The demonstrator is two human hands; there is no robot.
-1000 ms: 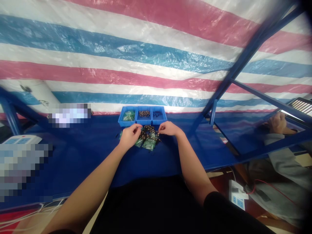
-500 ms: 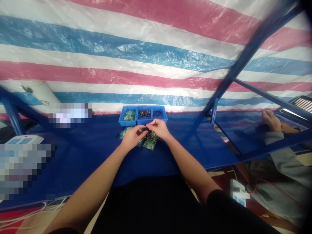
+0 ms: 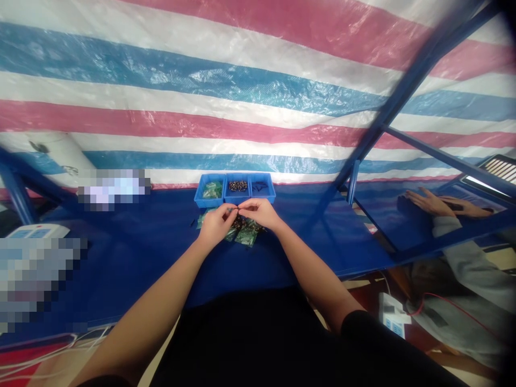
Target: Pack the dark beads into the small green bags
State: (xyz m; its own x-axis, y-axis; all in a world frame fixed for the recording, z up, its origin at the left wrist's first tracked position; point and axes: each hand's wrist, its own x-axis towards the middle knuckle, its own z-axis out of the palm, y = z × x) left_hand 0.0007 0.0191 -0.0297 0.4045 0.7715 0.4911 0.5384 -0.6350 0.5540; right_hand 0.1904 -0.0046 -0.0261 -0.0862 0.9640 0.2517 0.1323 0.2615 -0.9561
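Observation:
My left hand (image 3: pixel 217 223) and my right hand (image 3: pixel 260 212) meet fingertip to fingertip over the blue table. Both are closed in a pinch on a small dark piece (image 3: pixel 237 207), mostly hidden by the fingers and too small to name. Beneath them lie green-tinted clear packets (image 3: pixel 246 235) and a heap of small dark and brass-coloured parts. Just beyond the hands stand three joined blue bins: the left bin (image 3: pixel 209 204) has greenish packets, the middle bin (image 3: pixel 237 199) small brass-and-dark parts, the right bin (image 3: pixel 269 199) slim dark pieces.
A blue metal frame (image 3: pixel 373 134) slopes up on the right. Past it, another person's hands (image 3: pixel 429 203) rest on a surface. At left are a white power strip (image 3: pixel 38 231) and blurred-out items. A striped plastic sheet (image 3: pixel 242 70) hangs behind the table.
My fingertips have come together, with the right hand shifted slightly left and down. The other person's hand at right has opened out flat and moved left.

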